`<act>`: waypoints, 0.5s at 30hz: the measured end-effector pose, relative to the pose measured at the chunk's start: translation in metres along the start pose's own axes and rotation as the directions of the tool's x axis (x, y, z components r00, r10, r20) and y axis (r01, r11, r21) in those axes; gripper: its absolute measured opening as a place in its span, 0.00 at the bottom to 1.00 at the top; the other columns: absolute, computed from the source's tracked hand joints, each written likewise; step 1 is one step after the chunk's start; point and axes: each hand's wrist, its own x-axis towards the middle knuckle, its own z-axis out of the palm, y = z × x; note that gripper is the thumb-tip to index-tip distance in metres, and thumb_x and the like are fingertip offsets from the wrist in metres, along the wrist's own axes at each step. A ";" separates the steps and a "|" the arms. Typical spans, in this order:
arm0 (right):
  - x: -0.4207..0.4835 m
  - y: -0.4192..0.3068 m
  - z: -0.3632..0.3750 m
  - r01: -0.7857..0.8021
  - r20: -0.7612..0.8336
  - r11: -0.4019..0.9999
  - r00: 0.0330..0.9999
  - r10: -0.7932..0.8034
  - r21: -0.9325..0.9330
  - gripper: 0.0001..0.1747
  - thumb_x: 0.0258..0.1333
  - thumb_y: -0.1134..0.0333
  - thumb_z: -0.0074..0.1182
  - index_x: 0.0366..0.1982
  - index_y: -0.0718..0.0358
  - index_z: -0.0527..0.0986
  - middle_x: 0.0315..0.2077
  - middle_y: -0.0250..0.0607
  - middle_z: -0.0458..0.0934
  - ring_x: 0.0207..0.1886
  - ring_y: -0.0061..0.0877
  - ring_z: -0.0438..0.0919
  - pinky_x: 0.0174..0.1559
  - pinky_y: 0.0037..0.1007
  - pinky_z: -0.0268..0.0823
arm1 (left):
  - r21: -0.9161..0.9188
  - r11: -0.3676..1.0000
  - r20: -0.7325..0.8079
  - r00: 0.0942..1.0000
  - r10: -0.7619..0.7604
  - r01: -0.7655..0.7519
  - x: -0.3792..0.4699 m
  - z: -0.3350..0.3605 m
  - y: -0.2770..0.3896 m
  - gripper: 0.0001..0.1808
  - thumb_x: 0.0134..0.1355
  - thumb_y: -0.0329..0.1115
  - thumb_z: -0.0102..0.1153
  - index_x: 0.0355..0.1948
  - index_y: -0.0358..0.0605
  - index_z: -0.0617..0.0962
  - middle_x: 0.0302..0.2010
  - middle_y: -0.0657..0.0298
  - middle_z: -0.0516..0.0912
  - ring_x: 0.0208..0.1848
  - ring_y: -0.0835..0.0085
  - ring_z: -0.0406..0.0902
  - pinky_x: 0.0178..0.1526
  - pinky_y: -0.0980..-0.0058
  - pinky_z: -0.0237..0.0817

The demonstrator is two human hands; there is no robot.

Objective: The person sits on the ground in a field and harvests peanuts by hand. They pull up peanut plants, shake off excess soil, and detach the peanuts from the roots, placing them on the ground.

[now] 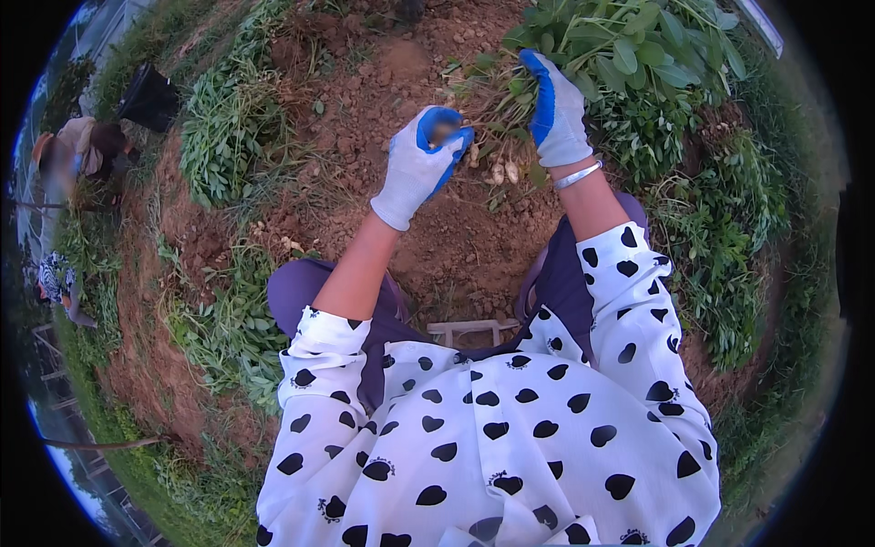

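Observation:
Both my hands wear white knit gloves with blue coated palms. My left hand is above the soil, its fingers curled round a small blurred brownish thing that I cannot make out. My right hand, fingers extended, lies against the stems of an uprooted peanut plant whose leaves spread to the upper right; whether it grips them is hidden. Roots and stems of the plant reach towards my left hand. Pale peanut pods hang at the roots, between and just below my hands.
Reddish soil lies between my knees, with a small stool below. Pulled peanut plants lie in heaps at the left, lower left and right. Two people work at the far left near a black bucket.

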 end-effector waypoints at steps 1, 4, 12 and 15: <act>0.002 0.001 -0.001 -0.003 0.002 0.999 1.000 0.003 0.038 0.17 0.59 0.63 0.52 0.48 0.64 0.76 0.47 0.35 0.77 0.50 0.22 0.74 0.52 0.23 0.63 | -0.101 0.993 0.001 0.998 -0.063 0.062 0.000 0.001 0.001 0.16 0.55 0.34 0.63 0.42 0.38 0.76 0.31 0.68 0.78 0.27 0.85 0.70 0.30 0.84 0.64; 0.007 0.005 -0.001 -0.020 -0.003 0.994 1.000 0.020 0.105 0.17 0.58 0.64 0.53 0.47 0.64 0.76 0.45 0.35 0.78 0.48 0.21 0.75 0.51 0.22 0.64 | -0.265 0.954 0.017 0.990 -0.140 0.139 -0.001 0.002 0.001 0.17 0.55 0.35 0.63 0.44 0.38 0.77 0.33 0.66 0.79 0.30 0.83 0.74 0.31 0.83 0.66; 0.015 0.011 -0.003 0.011 -0.069 1.000 0.998 -0.013 -0.017 0.17 0.55 0.65 0.56 0.45 0.65 0.77 0.44 0.35 0.78 0.46 0.20 0.75 0.49 0.22 0.65 | 0.425 0.886 0.050 0.982 0.183 -0.187 -0.003 0.007 0.004 0.23 0.50 0.36 0.66 0.46 0.37 0.76 0.41 0.59 0.80 0.38 0.76 0.78 0.41 0.76 0.70; 0.017 0.010 -0.003 0.003 -0.094 0.999 0.996 -0.007 -0.046 0.16 0.55 0.65 0.56 0.44 0.66 0.78 0.44 0.35 0.79 0.46 0.20 0.75 0.49 0.21 0.65 | 0.359 0.913 0.077 0.981 0.180 -0.195 -0.001 0.005 -0.002 0.22 0.51 0.34 0.65 0.46 0.37 0.76 0.39 0.61 0.80 0.36 0.79 0.77 0.39 0.79 0.69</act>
